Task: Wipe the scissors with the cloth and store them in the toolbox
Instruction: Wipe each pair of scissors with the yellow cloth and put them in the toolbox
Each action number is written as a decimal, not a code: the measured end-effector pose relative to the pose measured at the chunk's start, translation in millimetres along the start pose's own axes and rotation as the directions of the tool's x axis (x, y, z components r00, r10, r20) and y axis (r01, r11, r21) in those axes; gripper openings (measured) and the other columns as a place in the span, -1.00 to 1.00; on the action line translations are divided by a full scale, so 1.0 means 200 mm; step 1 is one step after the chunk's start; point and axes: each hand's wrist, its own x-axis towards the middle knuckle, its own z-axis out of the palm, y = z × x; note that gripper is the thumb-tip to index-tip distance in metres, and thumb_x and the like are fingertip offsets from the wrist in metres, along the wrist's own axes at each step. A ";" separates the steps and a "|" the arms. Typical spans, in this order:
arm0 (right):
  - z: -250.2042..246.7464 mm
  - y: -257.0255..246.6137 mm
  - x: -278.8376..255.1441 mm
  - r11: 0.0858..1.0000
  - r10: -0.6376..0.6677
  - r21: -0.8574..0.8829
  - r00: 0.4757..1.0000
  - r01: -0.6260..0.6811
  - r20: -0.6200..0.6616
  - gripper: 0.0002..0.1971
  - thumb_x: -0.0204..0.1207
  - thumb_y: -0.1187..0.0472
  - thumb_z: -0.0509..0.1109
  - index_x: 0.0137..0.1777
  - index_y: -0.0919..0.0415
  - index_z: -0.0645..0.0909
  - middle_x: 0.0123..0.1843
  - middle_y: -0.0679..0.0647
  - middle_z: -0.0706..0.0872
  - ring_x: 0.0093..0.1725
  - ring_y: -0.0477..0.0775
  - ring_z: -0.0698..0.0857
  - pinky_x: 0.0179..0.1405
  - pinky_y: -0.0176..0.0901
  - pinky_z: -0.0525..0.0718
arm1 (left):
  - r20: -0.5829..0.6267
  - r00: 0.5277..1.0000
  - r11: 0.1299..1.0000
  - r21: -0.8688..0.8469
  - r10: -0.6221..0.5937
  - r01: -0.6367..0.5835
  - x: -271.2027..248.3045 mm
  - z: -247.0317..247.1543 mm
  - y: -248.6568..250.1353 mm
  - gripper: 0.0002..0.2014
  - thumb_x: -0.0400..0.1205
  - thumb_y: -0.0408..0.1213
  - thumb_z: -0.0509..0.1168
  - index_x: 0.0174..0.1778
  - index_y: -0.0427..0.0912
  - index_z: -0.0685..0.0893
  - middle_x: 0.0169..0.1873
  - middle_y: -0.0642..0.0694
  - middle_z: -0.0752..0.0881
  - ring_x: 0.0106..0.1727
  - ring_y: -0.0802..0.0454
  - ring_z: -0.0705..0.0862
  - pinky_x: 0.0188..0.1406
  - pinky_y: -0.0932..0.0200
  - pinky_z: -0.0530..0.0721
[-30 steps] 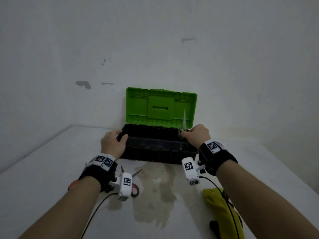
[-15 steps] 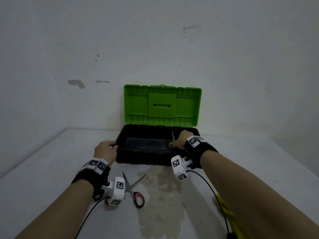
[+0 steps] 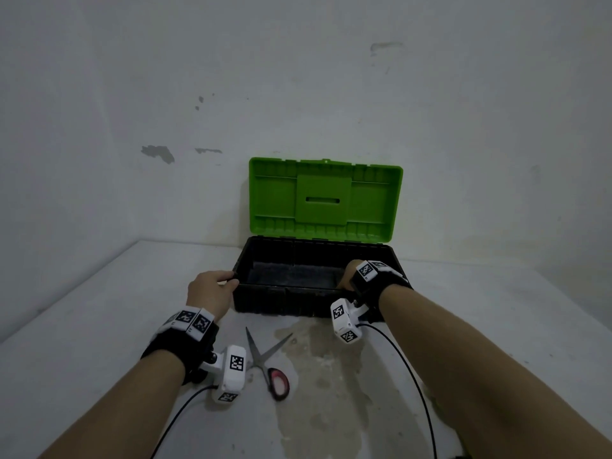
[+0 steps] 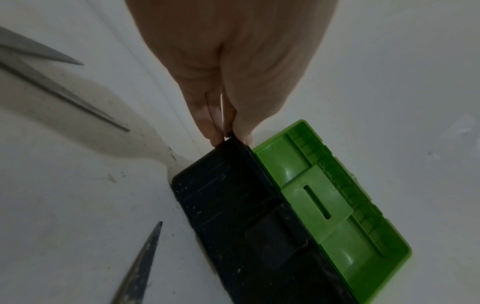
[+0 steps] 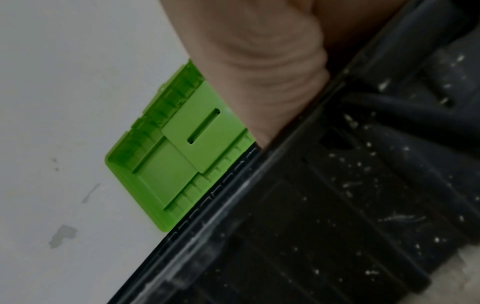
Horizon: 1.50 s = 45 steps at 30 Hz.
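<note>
Well, my left hand (image 3: 212, 294) pinches the near-left corner of the black toolbox (image 3: 284, 301), thumb on the rim. My right hand (image 3: 351, 276) dips inside its right end; its fingers are hidden behind the wall (what they hold I cannot tell). The green lid (image 3: 326, 200) stands upright against the wall. A pair of red-handled scissors (image 3: 268, 364) lies spread open on the white table (image 3: 82, 342), just in front of the box, beside a stain (image 3: 331, 369) and my left wrist camera (image 3: 231, 372).
</note>
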 end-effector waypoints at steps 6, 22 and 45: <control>0.04 0.04 0.11 0.998 -0.058 0.006 0.997 0.058 0.052 -0.62 0.37 -0.04 0.48 0.08 0.21 0.74 0.05 0.28 0.77 0.06 0.37 0.73 0.09 0.13 0.71 | 0.018 1.000 1.000 0.021 -0.019 0.019 -0.04 -0.01 0.03 -0.71 0.66 -0.29 0.38 0.29 -0.23 0.76 0.21 -0.24 0.79 0.27 -0.20 0.71 0.37 0.06 0.55; 0.09 0.56 -0.85 0.869 -0.121 0.407 0.917 0.283 -0.380 -0.79 0.58 0.15 0.36 0.06 0.19 0.78 0.02 0.10 0.80 0.01 0.07 0.70 -0.04 -0.28 0.52 | 0.301 0.953 0.890 0.441 -0.020 -0.120 -0.50 -0.02 0.06 -0.65 0.69 -0.14 0.29 0.36 -0.19 0.62 0.35 -0.25 0.64 0.36 -0.23 0.59 0.35 0.01 0.54; 0.33 0.85 -1.27 0.919 0.010 0.381 0.962 0.098 -0.273 -0.86 0.59 0.06 0.36 0.00 0.11 0.60 -0.03 0.08 0.69 -0.05 0.12 0.62 -0.12 -0.15 0.54 | 0.348 0.936 0.995 0.092 -0.057 0.026 -0.99 -0.07 0.21 -0.84 0.68 -0.24 0.14 -0.14 -0.13 0.60 -0.12 -0.18 0.72 -0.09 -0.16 0.68 -0.04 -0.03 0.63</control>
